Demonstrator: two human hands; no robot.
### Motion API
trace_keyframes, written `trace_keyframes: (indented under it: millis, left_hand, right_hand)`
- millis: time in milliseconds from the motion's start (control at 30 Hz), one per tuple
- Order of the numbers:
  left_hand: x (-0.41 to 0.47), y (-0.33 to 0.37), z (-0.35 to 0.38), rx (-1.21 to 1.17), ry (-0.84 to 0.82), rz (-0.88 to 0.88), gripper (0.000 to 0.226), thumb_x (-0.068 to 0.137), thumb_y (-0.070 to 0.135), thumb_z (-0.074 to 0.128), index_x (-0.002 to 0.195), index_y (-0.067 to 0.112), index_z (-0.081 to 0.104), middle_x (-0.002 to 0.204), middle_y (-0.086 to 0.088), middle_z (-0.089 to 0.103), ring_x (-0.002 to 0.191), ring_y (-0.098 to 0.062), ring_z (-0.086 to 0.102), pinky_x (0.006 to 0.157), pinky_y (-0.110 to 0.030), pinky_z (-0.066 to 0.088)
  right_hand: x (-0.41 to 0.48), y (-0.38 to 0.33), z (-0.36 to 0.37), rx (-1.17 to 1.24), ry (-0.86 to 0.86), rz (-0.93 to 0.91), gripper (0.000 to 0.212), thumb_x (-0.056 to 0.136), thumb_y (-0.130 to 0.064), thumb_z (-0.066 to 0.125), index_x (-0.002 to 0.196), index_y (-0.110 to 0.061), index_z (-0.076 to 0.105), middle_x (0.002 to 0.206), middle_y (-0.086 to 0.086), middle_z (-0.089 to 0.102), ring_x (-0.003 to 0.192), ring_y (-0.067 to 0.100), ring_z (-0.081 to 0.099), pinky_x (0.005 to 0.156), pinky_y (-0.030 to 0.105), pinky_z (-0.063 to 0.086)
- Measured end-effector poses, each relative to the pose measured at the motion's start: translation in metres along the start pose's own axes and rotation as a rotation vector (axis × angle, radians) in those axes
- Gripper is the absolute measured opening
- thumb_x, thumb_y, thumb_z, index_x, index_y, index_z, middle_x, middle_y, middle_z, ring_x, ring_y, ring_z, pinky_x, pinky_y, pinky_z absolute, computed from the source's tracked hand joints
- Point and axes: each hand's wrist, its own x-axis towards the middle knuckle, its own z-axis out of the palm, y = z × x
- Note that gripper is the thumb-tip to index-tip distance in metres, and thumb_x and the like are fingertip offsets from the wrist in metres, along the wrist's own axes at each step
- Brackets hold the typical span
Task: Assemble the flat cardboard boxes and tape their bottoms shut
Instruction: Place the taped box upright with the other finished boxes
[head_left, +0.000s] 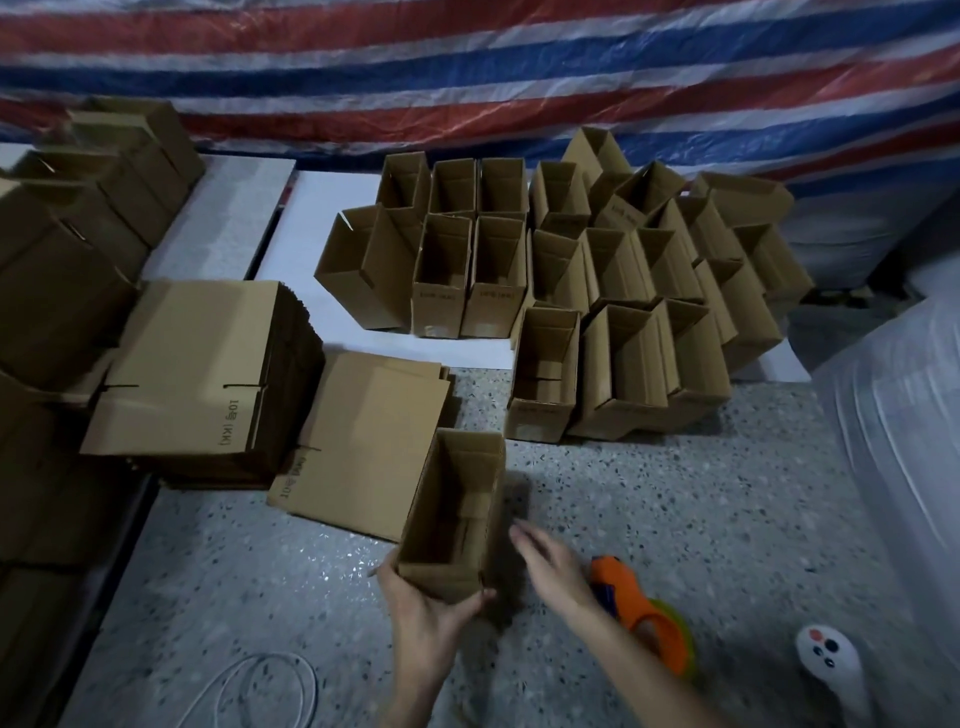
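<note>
An assembled cardboard box (452, 514) stands open-topped on the speckled floor in front of me. My left hand (426, 608) grips its near bottom end, thumb on one side and fingers on the other. My right hand (545, 564) hovers just right of the box, fingers straight and blurred, holding nothing. An orange tape dispenser (644, 608) lies on the floor under my right forearm. Flat boxes (363, 441) lie in a low pile left of the held box, with a taller stack of flat boxes (192, 374) behind them.
Several assembled open boxes (597, 280) stand in rows at the back on a white sheet (311, 218). More boxes (78, 218) are piled at far left. A white controller (831, 665) lies at lower right, a white cable (260, 691) at bottom. A striped tarp (467, 67) hangs behind.
</note>
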Motion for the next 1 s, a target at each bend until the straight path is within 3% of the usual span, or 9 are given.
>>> trace_keyframes:
  millis: [100,167,267,333,400,500,633,767,1000]
  left_hand:
    - [-0.004,-0.01,0.004,0.097,-0.031,-0.037,0.096,0.052,0.024,0.099,0.124,0.023,0.035,0.111,0.004,0.059,0.1,-0.005,0.062,0.083,-0.019,0.05]
    - [-0.001,-0.005,0.007,0.012,-0.055,-0.122,0.088,0.063,0.032,0.094,0.124,0.032,0.031,0.111,0.01,0.062,0.092,0.012,0.061,0.075,-0.007,0.045]
    - [0.005,0.012,0.012,-0.108,-0.08,-0.204,0.084,0.07,0.049,0.081,0.134,0.037,0.028,0.125,0.007,0.059,0.103,0.011,0.058,0.095,-0.022,0.046]
    - [0.013,0.024,0.016,-0.145,-0.048,-0.227,0.088,0.075,0.056,0.076,0.146,0.031,0.03,0.142,0.0,0.052,0.126,-0.012,0.054,0.111,-0.044,0.042]
    - [0.026,0.035,0.022,-0.122,0.007,-0.236,0.09,0.082,0.056,0.073,0.154,0.026,0.029,0.153,-0.002,0.043,0.14,-0.024,0.043,0.115,-0.052,0.037]
    - [0.048,0.051,0.035,-0.087,0.026,-0.187,0.084,0.088,0.05,0.07,0.155,0.02,0.032,0.158,-0.003,0.039,0.145,-0.022,0.036,0.119,-0.048,0.032]
    - [0.086,0.07,0.047,-0.08,0.007,-0.164,0.078,0.092,0.048,0.066,0.154,0.016,0.033,0.154,-0.006,0.043,0.141,-0.025,0.041,0.117,-0.048,0.036]
    - [0.128,0.086,0.058,-0.093,0.011,-0.19,0.074,0.09,0.052,0.066,0.147,0.012,0.041,0.14,-0.007,0.055,0.124,-0.021,0.054,0.107,-0.038,0.045]
    - [0.184,0.105,0.069,-0.224,-0.087,-0.189,0.089,0.086,0.059,0.067,0.153,0.01,0.034,0.153,-0.009,0.044,0.138,-0.025,0.045,0.116,-0.045,0.038]
  right_hand:
    - [0.004,-0.004,0.024,0.066,-0.017,0.154,0.062,0.096,-0.07,0.036,0.147,-0.037,0.045,0.153,-0.005,0.045,0.138,0.016,0.044,0.116,0.042,0.034]
    - [0.01,-0.007,0.029,0.085,-0.019,0.184,0.061,0.096,-0.071,0.032,0.15,-0.043,0.038,0.158,-0.006,0.037,0.146,0.024,0.033,0.119,0.055,0.025]
    - [0.027,-0.021,0.024,0.08,-0.022,0.153,0.053,0.102,-0.059,0.032,0.152,-0.041,0.035,0.161,-0.004,0.034,0.146,0.022,0.032,0.117,0.048,0.03]
    - [0.041,-0.034,0.019,0.135,-0.02,0.148,0.053,0.104,-0.054,0.035,0.153,-0.034,0.036,0.16,0.0,0.035,0.143,0.023,0.037,0.101,0.036,0.045]
    - [0.055,-0.048,0.015,0.202,0.009,0.19,0.058,0.101,-0.059,0.039,0.152,-0.032,0.039,0.155,0.004,0.041,0.137,0.029,0.044,0.098,0.046,0.051]
    - [0.072,-0.062,0.011,0.255,0.053,0.243,0.065,0.095,-0.07,0.037,0.148,-0.033,0.045,0.149,0.007,0.048,0.13,0.034,0.051,0.098,0.057,0.052]
    - [0.087,-0.072,0.014,0.389,0.09,0.145,0.078,0.083,-0.083,0.039,0.145,-0.036,0.046,0.155,0.005,0.043,0.139,0.028,0.044,0.115,0.056,0.034]
    - [0.09,-0.074,0.023,0.423,0.126,0.105,0.093,0.075,-0.086,0.048,0.15,-0.031,0.042,0.153,0.005,0.046,0.137,0.025,0.047,0.118,0.053,0.031]
    - [0.109,-0.091,0.024,0.469,0.195,0.165,0.054,0.096,-0.055,0.054,0.14,-0.023,0.053,0.138,0.004,0.059,0.117,0.022,0.062,0.093,0.04,0.056]
